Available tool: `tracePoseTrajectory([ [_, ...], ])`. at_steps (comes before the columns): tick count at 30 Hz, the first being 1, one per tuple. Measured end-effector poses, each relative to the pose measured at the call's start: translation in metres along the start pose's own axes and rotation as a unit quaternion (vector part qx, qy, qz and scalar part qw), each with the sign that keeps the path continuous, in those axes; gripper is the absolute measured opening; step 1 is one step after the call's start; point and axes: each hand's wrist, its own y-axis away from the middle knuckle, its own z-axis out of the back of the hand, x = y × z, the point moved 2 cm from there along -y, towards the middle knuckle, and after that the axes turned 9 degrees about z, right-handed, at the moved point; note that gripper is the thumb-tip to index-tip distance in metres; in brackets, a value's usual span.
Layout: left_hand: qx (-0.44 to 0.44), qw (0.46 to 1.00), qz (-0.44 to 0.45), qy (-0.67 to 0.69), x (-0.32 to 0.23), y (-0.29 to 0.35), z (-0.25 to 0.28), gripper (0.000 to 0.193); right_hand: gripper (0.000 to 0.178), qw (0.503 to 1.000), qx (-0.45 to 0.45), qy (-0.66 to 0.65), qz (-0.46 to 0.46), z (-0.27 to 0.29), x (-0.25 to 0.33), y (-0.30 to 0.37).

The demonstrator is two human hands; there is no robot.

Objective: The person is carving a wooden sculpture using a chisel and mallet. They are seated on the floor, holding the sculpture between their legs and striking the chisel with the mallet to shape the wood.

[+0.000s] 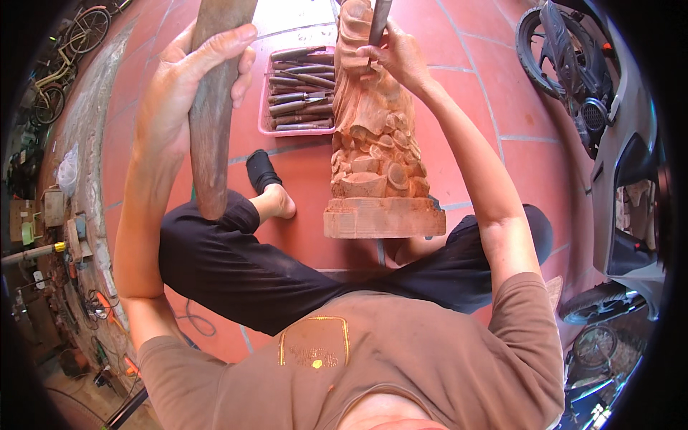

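Observation:
My left hand (170, 97) is wrapped round a long, worn wooden mallet (210, 136), whose rounded end hangs over my left leg. At the upper middle, my right hand (405, 59) pinches a dark chisel (379, 25). Its lower end meets the upper part of a carved wooden statue (373, 118), though my fingers partly cover the tip. The statue lies or stands between my legs on a flat, squared base (380, 218). Draped folds and a heap of rounded, coin-like shapes are cut into it. Its top runs out of view.
Left of the statue, a pink plastic basket (294, 132) holds several chisels (301, 82) on the red tiled floor (473, 107). A motorbike (627, 143) stands along the right side. Bicycles (75, 43) and scattered tools and cables (100, 308) line the left edge.

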Motion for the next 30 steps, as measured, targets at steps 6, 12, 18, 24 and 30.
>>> tracePoseTrajectory([
  [6, -0.014, 0.999, 0.009, -0.034, 0.000, 0.000, -0.007, 0.025, 0.053, 0.998, 0.023, 0.059, 0.012, -0.017, -0.015, -0.005],
  [12, -0.064, 0.984, -0.037, -0.162, 0.010, -0.010, -0.004, 0.041, 0.050, 0.992, 0.048, 0.086, 0.083, -0.023, -0.006, -0.005],
  [18, -0.082, 0.976, -0.020, -0.200, 0.026, -0.025, -0.014, 0.050, 0.039, 0.985, 0.122, 0.058, 0.109, -0.023, -0.004, -0.006],
  [24, -0.082, 0.966, -0.083, -0.232, 0.039, -0.043, -0.009, 0.050, 0.036, 0.987, 0.117, 0.044, 0.097, -0.021, -0.019, -0.011],
  [30, -0.078, 0.951, -0.093, -0.283, 0.052, -0.057, -0.009, 0.054, 0.038, 0.984, 0.153, 0.030, 0.085, -0.015, -0.009, -0.005],
])
